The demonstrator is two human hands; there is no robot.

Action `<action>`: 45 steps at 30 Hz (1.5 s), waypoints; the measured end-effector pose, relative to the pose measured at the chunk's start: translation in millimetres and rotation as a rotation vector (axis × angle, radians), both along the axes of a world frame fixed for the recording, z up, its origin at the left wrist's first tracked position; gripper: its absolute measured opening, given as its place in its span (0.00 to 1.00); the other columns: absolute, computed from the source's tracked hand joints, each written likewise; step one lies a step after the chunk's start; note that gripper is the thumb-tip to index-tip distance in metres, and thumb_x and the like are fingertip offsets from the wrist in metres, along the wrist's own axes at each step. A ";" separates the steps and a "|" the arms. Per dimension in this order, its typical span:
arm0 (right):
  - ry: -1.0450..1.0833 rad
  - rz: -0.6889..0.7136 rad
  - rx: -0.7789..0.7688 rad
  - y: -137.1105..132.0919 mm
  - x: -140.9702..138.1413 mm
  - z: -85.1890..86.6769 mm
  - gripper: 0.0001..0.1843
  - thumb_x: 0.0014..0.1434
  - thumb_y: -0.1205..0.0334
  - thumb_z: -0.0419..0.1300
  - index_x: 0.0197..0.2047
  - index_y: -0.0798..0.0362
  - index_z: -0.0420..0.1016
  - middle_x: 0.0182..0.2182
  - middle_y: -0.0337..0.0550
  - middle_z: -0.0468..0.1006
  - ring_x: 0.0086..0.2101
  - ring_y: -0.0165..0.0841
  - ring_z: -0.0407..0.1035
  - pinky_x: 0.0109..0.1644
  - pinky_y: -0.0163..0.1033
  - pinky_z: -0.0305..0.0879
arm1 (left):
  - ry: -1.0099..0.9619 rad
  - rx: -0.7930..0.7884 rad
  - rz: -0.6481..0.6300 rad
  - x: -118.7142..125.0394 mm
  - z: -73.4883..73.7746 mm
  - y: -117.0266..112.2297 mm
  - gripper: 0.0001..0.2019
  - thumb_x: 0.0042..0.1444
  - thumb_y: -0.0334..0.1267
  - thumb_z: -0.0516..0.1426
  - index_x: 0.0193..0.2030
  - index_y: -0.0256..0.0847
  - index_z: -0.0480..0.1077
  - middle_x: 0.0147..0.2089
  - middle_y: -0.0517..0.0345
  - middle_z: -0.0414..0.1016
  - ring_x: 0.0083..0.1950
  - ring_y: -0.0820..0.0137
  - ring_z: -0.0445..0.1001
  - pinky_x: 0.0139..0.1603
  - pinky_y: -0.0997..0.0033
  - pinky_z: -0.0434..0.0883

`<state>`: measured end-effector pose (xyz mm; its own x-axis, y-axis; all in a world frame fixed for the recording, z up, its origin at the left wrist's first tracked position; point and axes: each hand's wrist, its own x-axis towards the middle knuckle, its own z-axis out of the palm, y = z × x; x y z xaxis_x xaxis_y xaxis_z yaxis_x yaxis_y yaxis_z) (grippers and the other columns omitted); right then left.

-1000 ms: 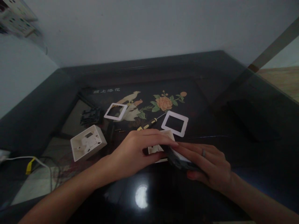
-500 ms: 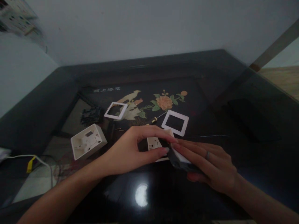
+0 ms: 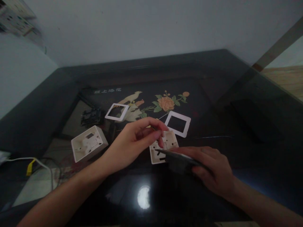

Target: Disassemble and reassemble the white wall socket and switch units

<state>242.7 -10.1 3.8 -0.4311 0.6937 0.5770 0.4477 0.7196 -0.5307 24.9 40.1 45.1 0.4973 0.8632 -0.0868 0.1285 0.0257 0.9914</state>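
My left hand (image 3: 139,138) is closed in a pinch above a white wall-mount box (image 3: 169,140); what its fingertips hold, if anything, I cannot make out. My right hand (image 3: 210,167) grips a dark grey wall switch or socket module (image 3: 182,159), seen nearly edge-on and blurred, over the lower right of that box. The box lies open side up, partly covered by both hands. Behind it sits a white faceplate frame (image 3: 186,129), and the thin shaft of a screwdriver (image 3: 163,115) shows past my left hand, its handle mostly hidden.
To the left stand a second white wall-mount box (image 3: 88,143), another white faceplate frame (image 3: 117,112) and black plastic parts (image 3: 91,116). A white cable with a yellow tag (image 3: 29,167) runs along the far left of the glossy dark table (image 3: 213,94).
My left hand has let go of the module and drawn up and left, fingers pinched. My right hand has tilted the module so that its white face no longer shows.
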 end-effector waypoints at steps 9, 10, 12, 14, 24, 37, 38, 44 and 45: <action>0.492 -0.193 -0.806 4.5 -5.3 -16.2 0.22 0.63 0.42 0.54 0.31 0.49 0.79 0.27 0.39 0.80 0.28 0.31 0.73 0.29 0.32 0.71 | 0.315 0.045 -0.317 0.1 0.4 0.8 0.10 0.65 0.42 0.52 0.41 0.39 0.71 0.40 0.58 0.75 0.42 0.69 0.73 0.43 0.71 0.70; 0.497 -0.204 -0.825 4.3 -5.5 -17.4 0.22 0.62 0.41 0.54 0.33 0.49 0.80 0.29 0.40 0.81 0.30 0.32 0.74 0.31 0.33 0.72 | 0.341 0.061 -0.328 0.9 -0.6 0.2 0.10 0.65 0.42 0.52 0.40 0.39 0.71 0.39 0.59 0.75 0.41 0.69 0.73 0.43 0.70 0.70; 0.520 -0.202 -0.875 4.0 -5.9 -17.7 0.22 0.61 0.40 0.55 0.38 0.48 0.81 0.33 0.41 0.82 0.33 0.33 0.76 0.34 0.35 0.73 | 0.367 0.096 -0.350 1.9 -3.0 0.3 0.07 0.65 0.38 0.52 0.40 0.40 0.70 0.38 0.61 0.74 0.40 0.70 0.72 0.43 0.70 0.70; 0.598 -0.122 -0.967 4.6 -6.4 -16.5 0.22 0.62 0.41 0.55 0.43 0.48 0.80 0.36 0.42 0.83 0.36 0.33 0.77 0.37 0.36 0.74 | 0.382 0.142 -0.345 1.2 -5.6 2.6 0.07 0.66 0.36 0.51 0.39 0.40 0.69 0.35 0.63 0.72 0.37 0.71 0.71 0.39 0.73 0.68; 0.908 0.261 -1.214 12.6 -11.0 -15.2 0.28 0.52 0.60 0.70 0.56 0.47 0.72 0.49 0.46 0.80 0.45 0.33 0.77 0.50 0.41 0.74 | 0.470 0.287 -0.081 -10.7 -5.7 18.3 0.14 0.65 0.42 0.49 0.28 0.40 0.60 0.26 0.66 0.59 0.28 0.74 0.62 0.28 0.74 0.58; 0.860 0.094 -1.185 10.9 -10.4 -16.1 0.15 0.55 0.53 0.68 0.43 0.52 0.81 0.35 0.43 0.84 0.33 0.31 0.78 0.40 0.39 0.77 | 0.416 0.255 -0.122 -8.5 -1.0 11.0 0.13 0.65 0.41 0.50 0.29 0.40 0.61 0.27 0.66 0.60 0.29 0.74 0.61 0.29 0.75 0.59; 0.853 0.088 -1.179 10.8 -10.1 -16.2 0.14 0.55 0.53 0.68 0.42 0.52 0.81 0.34 0.42 0.84 0.32 0.31 0.78 0.39 0.38 0.77 | 0.411 0.249 -0.129 -8.9 -0.8 10.6 0.13 0.66 0.41 0.49 0.30 0.40 0.61 0.27 0.66 0.60 0.29 0.74 0.61 0.29 0.74 0.59; 0.855 0.053 -1.176 11.3 -8.8 -14.8 0.13 0.51 0.53 0.71 0.34 0.53 0.82 0.24 0.38 0.81 0.24 0.28 0.75 0.31 0.34 0.77 | 0.384 0.221 -0.161 -11.5 -0.6 10.5 0.13 0.67 0.42 0.49 0.32 0.40 0.62 0.29 0.65 0.62 0.31 0.73 0.63 0.32 0.74 0.61; 0.855 0.055 -1.182 11.6 -8.7 -13.8 0.13 0.50 0.52 0.71 0.33 0.53 0.82 0.23 0.38 0.81 0.24 0.28 0.75 0.30 0.34 0.77 | 0.379 0.222 -0.163 -11.7 -0.4 10.6 0.13 0.67 0.42 0.49 0.32 0.40 0.63 0.30 0.65 0.62 0.32 0.73 0.63 0.32 0.74 0.62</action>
